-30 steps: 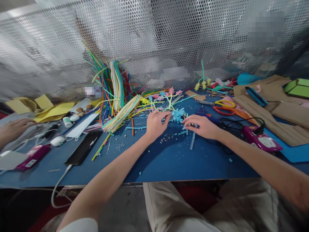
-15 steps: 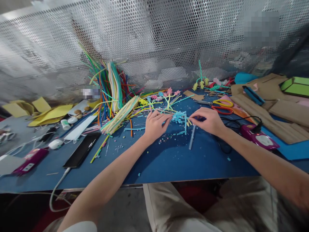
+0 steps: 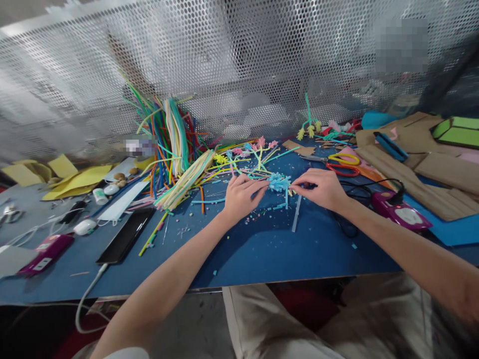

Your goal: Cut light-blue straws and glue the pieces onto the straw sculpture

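A light-blue pipe-cleaner flower [image 3: 279, 182] with many short petals is held between my two hands above the table. The thumb and fingers of my left hand [image 3: 243, 197] pinch its left end. At its right end my right hand [image 3: 316, 187] pinches it with thumb and forefinger. A blue stem piece hangs down beside it. Just behind lie finished-looking pink flowers [image 3: 261, 143] on yellow stems. Below my right hand lies a pale translucent stick [image 3: 296, 214]. Small blue and pink clippings are scattered under the hands.
Bundled pipe cleaners [image 3: 183, 187] lie at the left of centre, near a black phone [image 3: 127, 237] on a white cable. Red-and-yellow-handled scissors [image 3: 342, 164] rest behind my right hand. A purple power strip [image 3: 400, 212] sits at right, before brown cardboard [image 3: 404, 172]. Perforated metal [image 3: 209, 65] closes the back.
Both hands keep their pinch on the blue flower, which has turned slightly so its petals show more plainly. The view has shifted a little.
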`<state>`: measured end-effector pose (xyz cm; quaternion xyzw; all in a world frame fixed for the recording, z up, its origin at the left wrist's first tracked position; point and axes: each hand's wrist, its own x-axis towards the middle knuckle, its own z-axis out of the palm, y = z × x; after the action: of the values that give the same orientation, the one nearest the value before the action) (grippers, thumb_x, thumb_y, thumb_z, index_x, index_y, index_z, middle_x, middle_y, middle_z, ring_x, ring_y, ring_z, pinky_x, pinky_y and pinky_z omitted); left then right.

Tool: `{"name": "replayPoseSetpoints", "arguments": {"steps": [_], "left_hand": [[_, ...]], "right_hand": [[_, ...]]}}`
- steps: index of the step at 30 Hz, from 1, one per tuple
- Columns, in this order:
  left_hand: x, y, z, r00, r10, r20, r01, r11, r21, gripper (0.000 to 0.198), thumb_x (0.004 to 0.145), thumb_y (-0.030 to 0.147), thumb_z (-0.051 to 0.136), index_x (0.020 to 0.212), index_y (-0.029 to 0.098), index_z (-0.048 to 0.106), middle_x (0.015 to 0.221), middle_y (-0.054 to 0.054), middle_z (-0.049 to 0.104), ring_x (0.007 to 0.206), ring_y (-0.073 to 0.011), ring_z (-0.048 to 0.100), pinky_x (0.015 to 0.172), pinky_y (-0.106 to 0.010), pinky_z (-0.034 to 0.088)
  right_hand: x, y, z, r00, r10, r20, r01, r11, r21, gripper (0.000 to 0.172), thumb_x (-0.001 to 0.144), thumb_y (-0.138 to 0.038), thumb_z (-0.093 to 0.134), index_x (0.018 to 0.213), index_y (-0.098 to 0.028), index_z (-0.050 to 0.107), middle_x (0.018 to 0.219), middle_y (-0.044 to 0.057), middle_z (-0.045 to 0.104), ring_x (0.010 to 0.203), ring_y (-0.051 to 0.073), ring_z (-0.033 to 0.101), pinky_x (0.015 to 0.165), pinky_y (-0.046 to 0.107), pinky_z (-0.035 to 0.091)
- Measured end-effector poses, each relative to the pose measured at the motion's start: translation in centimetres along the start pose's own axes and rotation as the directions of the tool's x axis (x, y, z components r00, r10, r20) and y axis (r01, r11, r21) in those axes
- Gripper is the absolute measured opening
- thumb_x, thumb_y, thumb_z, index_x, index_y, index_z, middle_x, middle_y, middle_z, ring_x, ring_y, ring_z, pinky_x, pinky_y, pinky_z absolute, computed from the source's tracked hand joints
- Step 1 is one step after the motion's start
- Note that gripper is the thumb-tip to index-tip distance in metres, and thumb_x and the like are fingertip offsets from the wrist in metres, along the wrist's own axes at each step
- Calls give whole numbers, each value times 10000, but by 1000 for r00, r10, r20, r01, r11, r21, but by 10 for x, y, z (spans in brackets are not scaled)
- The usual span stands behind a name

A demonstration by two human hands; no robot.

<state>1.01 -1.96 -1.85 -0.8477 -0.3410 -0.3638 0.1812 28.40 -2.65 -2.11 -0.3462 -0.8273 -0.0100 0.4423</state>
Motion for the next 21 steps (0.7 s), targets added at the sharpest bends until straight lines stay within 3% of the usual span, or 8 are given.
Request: {"name": "replayPoseSetpoints", "arguments": {"steps": [21], "left_hand": [[-2,-2,0,998,52,-22,-52,999,16,194,948,300,648,1111,314,752,930,16,793,802,-175,596,773,-352,381]], "right_hand": [[-1,-4,1,997,80,6,-80,996,34,149,908,-352,671,833,-226,697,752,7,701,672,147,605,679,299,475]]}}
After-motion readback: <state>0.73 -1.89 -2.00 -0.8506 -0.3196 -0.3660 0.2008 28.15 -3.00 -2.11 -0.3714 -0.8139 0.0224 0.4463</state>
